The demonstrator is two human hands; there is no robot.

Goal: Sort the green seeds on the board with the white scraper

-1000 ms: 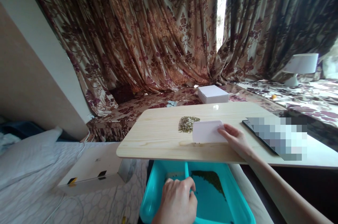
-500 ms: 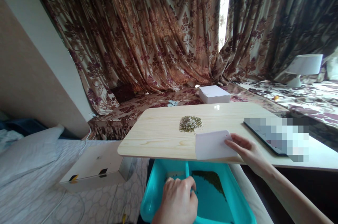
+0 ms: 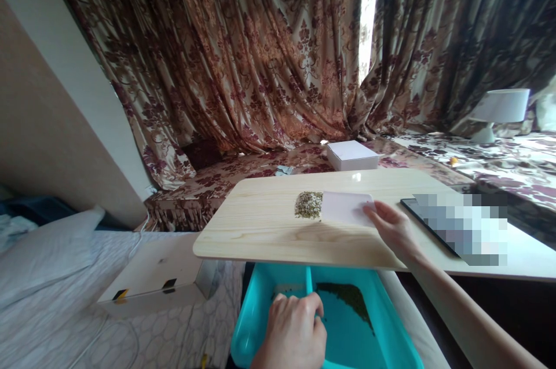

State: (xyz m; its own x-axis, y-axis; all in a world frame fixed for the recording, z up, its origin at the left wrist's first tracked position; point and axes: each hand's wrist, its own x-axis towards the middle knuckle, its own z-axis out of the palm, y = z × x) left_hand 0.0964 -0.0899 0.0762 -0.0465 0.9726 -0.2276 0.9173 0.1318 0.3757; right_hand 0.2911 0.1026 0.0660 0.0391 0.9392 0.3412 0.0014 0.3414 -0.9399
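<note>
Head view: a thin, flat white card [image 3: 346, 208] is pinched at one end by the right hand [image 3: 388, 224], its opposite edge overlapping the speckled, grainy heap [image 3: 308, 205] on the pale wood-grained board [image 3: 256, 236]. Over the glossy turquoise tub [image 3: 393, 322], the left hand [image 3: 293, 328] is curled; its grip cannot be told. Green grains [image 3: 347, 295] are banked inside.
</note>
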